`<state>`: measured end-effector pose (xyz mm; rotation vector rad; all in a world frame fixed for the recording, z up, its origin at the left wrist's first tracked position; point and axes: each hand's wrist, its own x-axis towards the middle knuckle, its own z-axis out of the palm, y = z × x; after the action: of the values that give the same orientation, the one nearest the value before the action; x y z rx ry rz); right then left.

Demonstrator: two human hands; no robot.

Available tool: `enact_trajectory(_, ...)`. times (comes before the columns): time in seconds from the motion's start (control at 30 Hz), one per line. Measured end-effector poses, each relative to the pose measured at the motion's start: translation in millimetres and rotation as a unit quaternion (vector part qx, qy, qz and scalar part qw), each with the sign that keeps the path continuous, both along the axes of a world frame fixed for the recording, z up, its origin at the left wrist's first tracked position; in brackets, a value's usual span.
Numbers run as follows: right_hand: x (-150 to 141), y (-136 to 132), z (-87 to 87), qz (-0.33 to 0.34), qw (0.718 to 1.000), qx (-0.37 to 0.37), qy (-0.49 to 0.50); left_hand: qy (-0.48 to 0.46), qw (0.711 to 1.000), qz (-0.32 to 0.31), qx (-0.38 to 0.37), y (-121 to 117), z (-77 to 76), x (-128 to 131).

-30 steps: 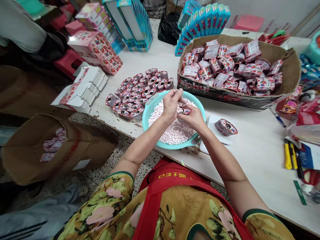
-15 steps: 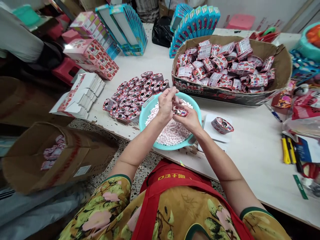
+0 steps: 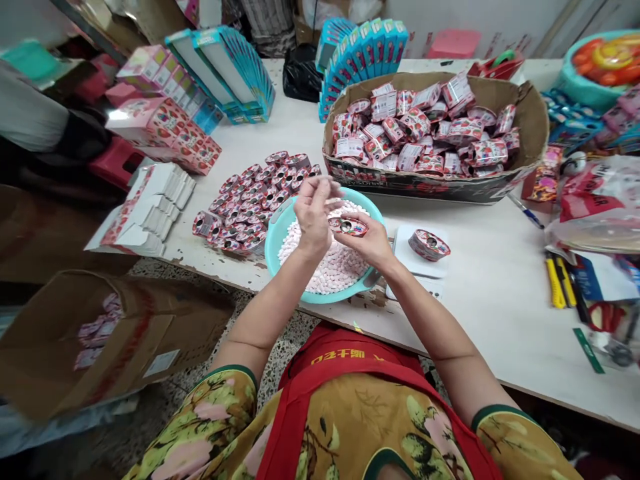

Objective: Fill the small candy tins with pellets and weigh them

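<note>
My right hand (image 3: pixel 373 241) grips a small oval strawberry-print container (image 3: pixel 350 227), its round top hole facing up, above the turquoise basin (image 3: pixel 274 257). Just left of that container is my left hand (image 3: pixel 314 217), raised over the basin with its fingers bent inward; whatever they hold is hidden. Small pale pink candies (image 3: pixel 330 273) fill much of the basin. To the right, another oval container (image 3: pixel 429 245) stands on a flat white scale (image 3: pixel 417 263). Many similar containers (image 3: pixel 250 200) stand packed together on the table to the left of the basin.
A cardboard box (image 3: pixel 480 190) heaped with wrapped containers stands behind the basin. Folded white cartons (image 3: pixel 155 207) lie at the left table edge. Blue display boxes (image 3: pixel 235 73) stand at the back. Yellow cutters (image 3: pixel 560 280) lie right. A large carton (image 3: pixel 165 327) stands by the table at left.
My left hand has drawn back from the top of the held container, leaving its hole in plain view. My right hand still holds it. The whole view has shifted slightly.
</note>
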<state>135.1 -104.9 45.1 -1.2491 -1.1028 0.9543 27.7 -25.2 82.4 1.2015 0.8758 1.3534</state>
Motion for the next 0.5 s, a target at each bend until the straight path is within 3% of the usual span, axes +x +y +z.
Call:
enact_trajectory(0.1, 37, -40, 11.1, -0.053, 0.998, -0.005, 0.015, 0.11, 0.989, 0.023, 0.096, 14, -9.0, 6)
enact_trajectory(0.17, 73, -72, 15.3, -0.151, 0.988, 0.015, -0.002, 0.249, 0.951, -0.069, 0.172, 14, -19.9, 26)
enact_trajectory(0.23, 112, -102, 14.8, -0.274, 0.96, 0.037, -0.031, 0.382, 0.858, -0.233, 0.253, 3, -33.5, 58)
enact_trajectory(0.33, 159, -129, 5.2, -0.4, 0.914, 0.032, -0.062, 0.478, 0.678, -0.436, 0.348, -24, -51.1, 115)
enact_trajectory(0.37, 169, -133, -0.3, -0.422, 0.904, 0.022, -0.064, 0.492, 0.638, -0.473, 0.357, -31, -54.6, 132)
enact_trajectory(0.4, 175, -134, -6.8, -0.434, 0.899, 0.011, -0.062, 0.501, 0.617, -0.494, 0.353, -34, -56.4, 144)
enact_trajectory(0.43, 179, -133, -14.3, -0.441, 0.896, 0.002, -0.059, 0.501, 0.622, -0.499, 0.337, -34, -56.5, 152)
enact_trajectory(0.47, 179, -131, -22.8, -0.442, 0.895, -0.006, -0.056, 0.487, 0.651, -0.493, 0.31, -31, -55.0, 154)
enact_trajectory(0.5, 177, -127, -32.0, -0.438, 0.897, -0.013, -0.054, 0.457, 0.7, -0.476, 0.274, -25, -51.8, 150)
